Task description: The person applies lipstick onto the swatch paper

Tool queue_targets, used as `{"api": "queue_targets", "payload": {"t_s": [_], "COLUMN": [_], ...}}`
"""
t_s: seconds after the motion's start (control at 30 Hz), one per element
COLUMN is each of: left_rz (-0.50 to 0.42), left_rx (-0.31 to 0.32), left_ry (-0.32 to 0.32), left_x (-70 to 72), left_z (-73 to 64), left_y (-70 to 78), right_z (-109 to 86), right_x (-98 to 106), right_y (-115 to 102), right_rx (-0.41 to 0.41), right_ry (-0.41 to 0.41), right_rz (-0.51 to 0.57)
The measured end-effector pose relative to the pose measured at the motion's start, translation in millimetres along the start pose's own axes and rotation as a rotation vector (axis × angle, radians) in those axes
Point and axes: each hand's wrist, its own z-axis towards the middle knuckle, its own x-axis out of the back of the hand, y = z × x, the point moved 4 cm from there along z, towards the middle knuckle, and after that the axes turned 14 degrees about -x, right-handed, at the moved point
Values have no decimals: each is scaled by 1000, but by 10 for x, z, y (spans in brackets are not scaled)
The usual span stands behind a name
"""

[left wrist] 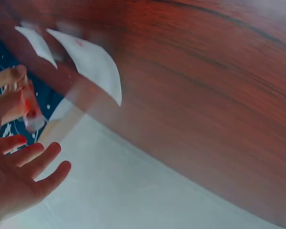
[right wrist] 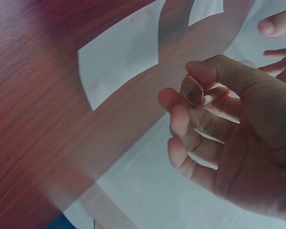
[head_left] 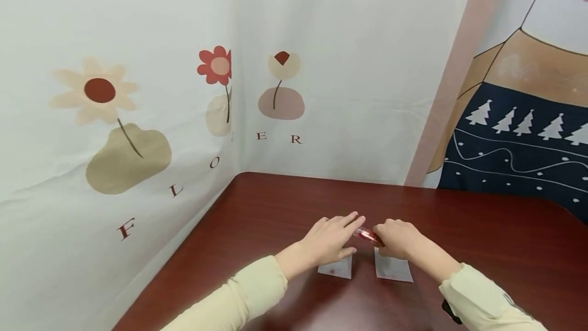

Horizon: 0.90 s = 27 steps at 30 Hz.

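Observation:
My right hand (head_left: 400,239) pinches a small clear tube (head_left: 367,235) with red in it between thumb and curled fingers. In the right wrist view the tube's round end (right wrist: 192,91), rimmed in copper colour, points toward the camera. The left hand (head_left: 329,240) is held palm down with fingers spread, its fingertips close to the tube's other end. Seen from the left wrist, that clear end (left wrist: 35,123) sticks out just past the left fingers. Below the hands lie two white paper pieces, one on the left (head_left: 337,270) and one on the right (head_left: 394,270), with faint reddish marks.
The papers lie on a dark red-brown wooden table (head_left: 294,193). White sheeting (head_left: 358,65) printed with flowers and letters rises along its left and far sides. At the right hangs a dark blue printed part (head_left: 514,162) with white trees.

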Motion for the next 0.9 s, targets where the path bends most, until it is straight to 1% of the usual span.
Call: {"api": "queue_targets", "payload": {"t_s": [0.07, 0.13, 0.2, 0.27, 0.4, 0.53, 0.63, 0.77, 0.9], "left_rz": [42, 92, 124, 133, 110, 68, 28, -19, -43], "left_rx": [-36, -58, -70, -74, -87, -96, -101, -103, -113], "left_ry": [36, 81, 123, 151, 157, 191, 222, 228, 235], "left_x": [-29, -45, -51, -57, -67, -88, -109, -125, -69], "left_z": [59, 110, 151, 185, 235, 264, 218, 176, 194], "left_y": [0, -17, -47, -79, -102, -82, -78, -101, -165], "right_z": [10, 16, 18, 18, 7, -29, -54, -75, -49], "right_x": [20, 43, 63, 77, 91, 80, 52, 44, 108], "right_y": [5, 8, 14, 24, 79, 158, 168, 168, 156], "right_rx": [35, 76, 118, 153, 195, 206, 216, 237, 267], "right_ry": [16, 32, 47, 58, 62, 48, 46, 79, 132], "right_rz": [5, 16, 28, 44, 94, 157, 200, 242, 278]}}
